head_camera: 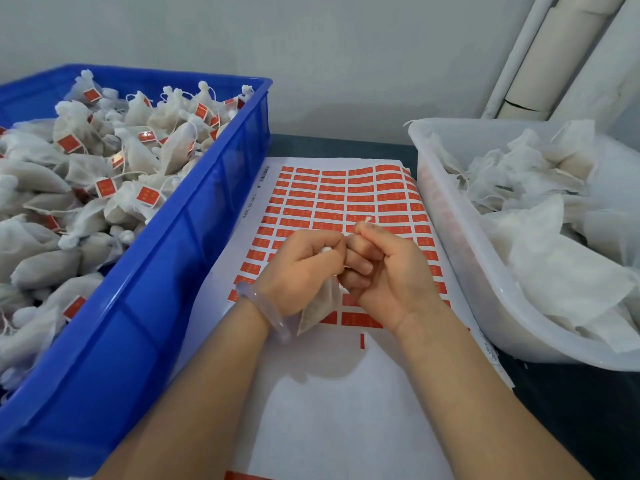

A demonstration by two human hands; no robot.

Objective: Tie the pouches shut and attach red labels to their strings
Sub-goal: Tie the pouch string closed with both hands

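My left hand [304, 268] curls round the top of a small white cloth pouch [320, 306] that hangs between my wrists, and my right hand [384, 268] pinches its white string [367, 220]. Under them lies a white paper sheet of red labels [322, 403] on a dark table [571, 410] by a grey wall [311, 46]. A blue plastic crate [194, 258] of labelled pouches [138, 157] sits left, a clear plastic tub [446, 237] of loose pouches [540, 258] right.

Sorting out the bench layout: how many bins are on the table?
2: the blue crate at the left and the translucent tub at the right. None seems hidden.
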